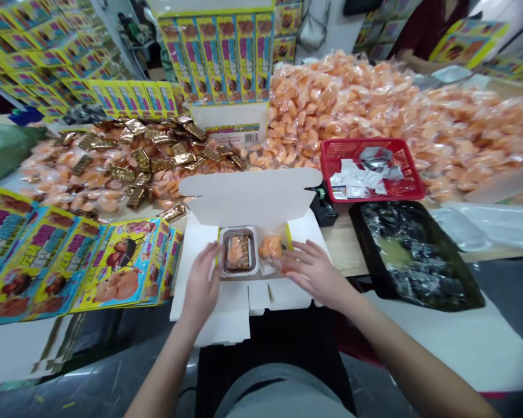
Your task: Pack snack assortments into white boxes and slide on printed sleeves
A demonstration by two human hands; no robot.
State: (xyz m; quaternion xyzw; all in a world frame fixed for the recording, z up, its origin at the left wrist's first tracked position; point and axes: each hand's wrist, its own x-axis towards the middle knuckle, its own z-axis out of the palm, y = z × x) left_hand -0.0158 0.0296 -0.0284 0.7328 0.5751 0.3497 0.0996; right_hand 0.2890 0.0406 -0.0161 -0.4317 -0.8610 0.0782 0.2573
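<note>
An unfolded white box [248, 197] lies open in front of me. On it sits a small clear tray [239, 270] holding an orange piece and a brown packet. To its right is a wrapped orange piece [270, 246]. My left hand [203, 281] is at the left side of the tray, fingers extended and slightly blurred, with nothing visible in it. My right hand [316, 270] reaches in from the right with fingers spread, its fingertips at the edge of the wrapped orange piece.
Printed boxes [117, 261] lie at the left. Gold packets [143, 157] and bagged orange pieces [344, 98] are heaped behind. A red basket [370, 145] of sachets and a black tray [470, 284] stand at the right. Another person [425, 35] is at the back right.
</note>
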